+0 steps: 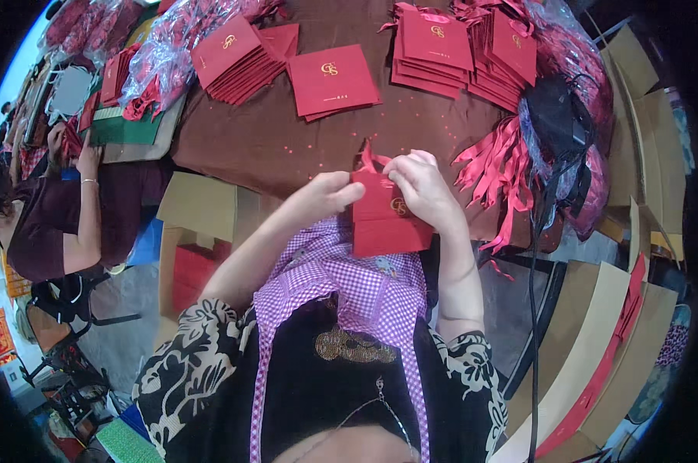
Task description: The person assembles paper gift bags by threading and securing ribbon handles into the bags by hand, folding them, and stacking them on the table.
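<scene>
A small red paper gift bag (391,235) with a gold emblem is held in front of my apron, at the near edge of the table. My left hand (324,194) is closed on its upper left edge, thumb toward the front. At the top right, my right hand (422,189) has its fingers pinched together by the bag's rim and a red ribbon (369,158). The ribbon rises in a loop above the rim. My right fingers partly cover where it meets the bag.
Stacks of flat red bags (241,62) lie across the brown-covered table (233,147). Loose red ribbons (499,166) hang over its right edge by a black bag (557,116). Open cardboard boxes (198,204) flank me. Another person (64,208) works at the left.
</scene>
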